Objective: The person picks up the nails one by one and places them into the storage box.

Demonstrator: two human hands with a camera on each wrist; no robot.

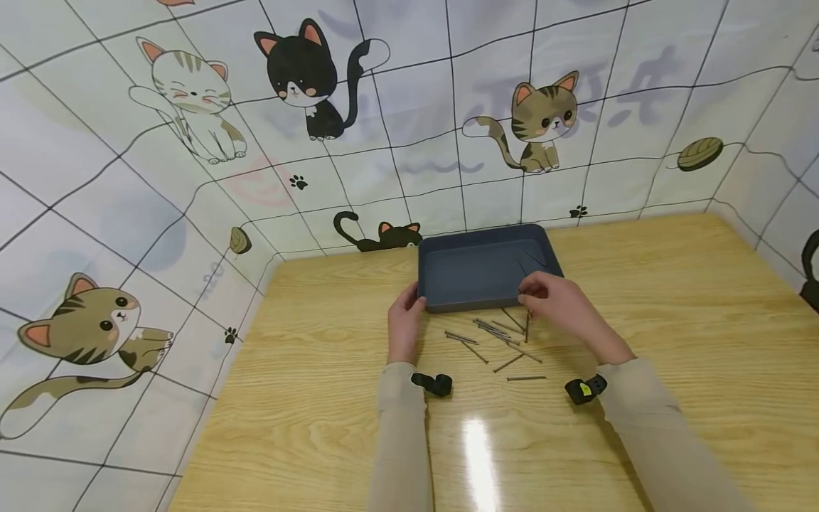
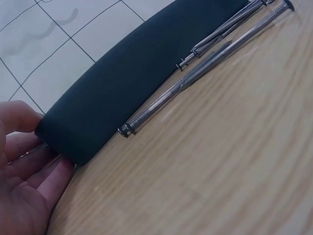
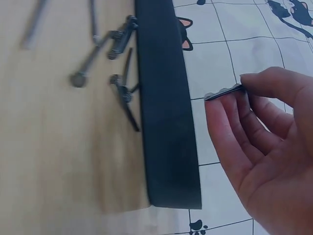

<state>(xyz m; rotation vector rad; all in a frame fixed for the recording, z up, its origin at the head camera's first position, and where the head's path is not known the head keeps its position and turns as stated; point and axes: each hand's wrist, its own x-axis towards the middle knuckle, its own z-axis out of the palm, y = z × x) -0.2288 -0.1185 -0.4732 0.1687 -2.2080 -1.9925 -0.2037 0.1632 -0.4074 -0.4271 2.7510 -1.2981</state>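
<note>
Dark blue-grey, the shallow tray (image 1: 470, 276) sits at the back of the wooden table (image 1: 307, 398), close to a white gridded wall covering (image 1: 422, 135) printed with cartoon cats (image 1: 307, 78). The left hand (image 1: 404, 323) grips the tray's near left corner, fingers round its end. The right hand (image 1: 557, 306) is over the tray's near right part and hides that stretch of rim; its fingers pinch a slim dark metal piece (image 3: 223, 93), apparently a nail, though most of it is covered. Thin dark nails (image 1: 534, 258) show inside the tray at its right end. Loose nails (image 1: 527, 378) lie scattered on the table before the tray's front wall, several crossed or bunched, one apart and nearer the person. Black wrist devices (image 1: 441, 385) jut inward from both pale sleeves (image 1: 403, 441), and a bright reflection (image 1: 478, 455) streaks the tabletop between the forearms.
</note>
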